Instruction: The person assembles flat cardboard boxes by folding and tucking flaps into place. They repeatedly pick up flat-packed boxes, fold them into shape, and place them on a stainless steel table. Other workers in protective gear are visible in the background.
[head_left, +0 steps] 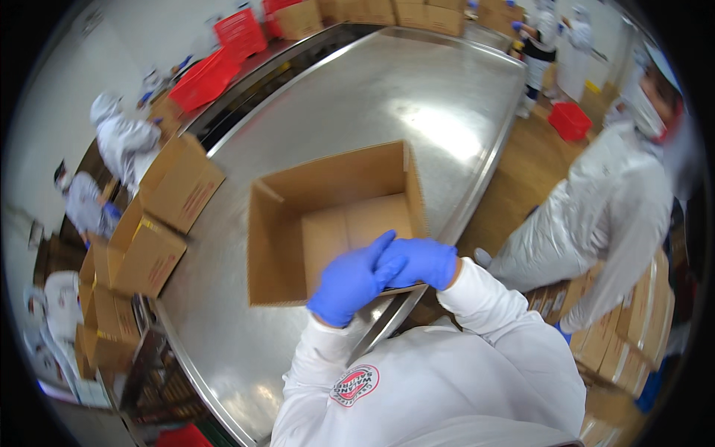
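An open, empty cardboard box (272,246) stands on the steel table, its inside facing up. Over the box's near edge, my two blue-gloved hands meet and overlap. My left hand (348,284) is open, with its thumb and forefinger apart around the fingers of the other hand. My right hand (423,262) reaches in from the right, its fingertips partly hidden behind the left hand. I see no object in either hand, and whether they touch the box's rim is hard to tell.
The steel table (328,112) has a raised edge. Open cardboard boxes (153,257) line its left side, with a red crate (205,78) beyond. A co-worker (588,201) bends over stacked cartons (618,335) at right. A red bin (570,121) sits on the floor.
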Motion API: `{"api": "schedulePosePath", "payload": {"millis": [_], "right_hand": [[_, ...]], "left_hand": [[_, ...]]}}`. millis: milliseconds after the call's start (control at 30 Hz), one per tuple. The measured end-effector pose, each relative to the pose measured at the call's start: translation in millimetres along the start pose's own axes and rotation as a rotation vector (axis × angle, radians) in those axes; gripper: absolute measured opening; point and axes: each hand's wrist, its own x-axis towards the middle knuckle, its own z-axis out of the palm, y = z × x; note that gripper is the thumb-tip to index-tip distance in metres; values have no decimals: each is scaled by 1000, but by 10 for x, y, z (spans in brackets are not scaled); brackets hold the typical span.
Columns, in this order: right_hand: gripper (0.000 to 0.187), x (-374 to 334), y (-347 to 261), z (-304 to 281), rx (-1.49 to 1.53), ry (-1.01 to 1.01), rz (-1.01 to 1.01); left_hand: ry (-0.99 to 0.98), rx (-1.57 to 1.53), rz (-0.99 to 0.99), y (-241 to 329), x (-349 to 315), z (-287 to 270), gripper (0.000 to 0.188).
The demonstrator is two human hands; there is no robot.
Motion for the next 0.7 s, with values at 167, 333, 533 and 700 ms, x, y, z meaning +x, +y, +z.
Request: {"api": "schedulePosePath", "payload": {"millis": [167,333,533,700], "right_hand": [[30,6,54,-69,35,-6,-56],[29,13,20,-91,66,-56,-131],[25,24,-33,-133,124,-92,-279],[23,80,132,-160,142,-76,-346]], "left_hand": [[75,-23,59,-32,54,67,58],[55,-1,25,-80,-3,54,58],[60,-15,32,-79,-21,42,58],[50,32,-25,2,87,37,57]]}}
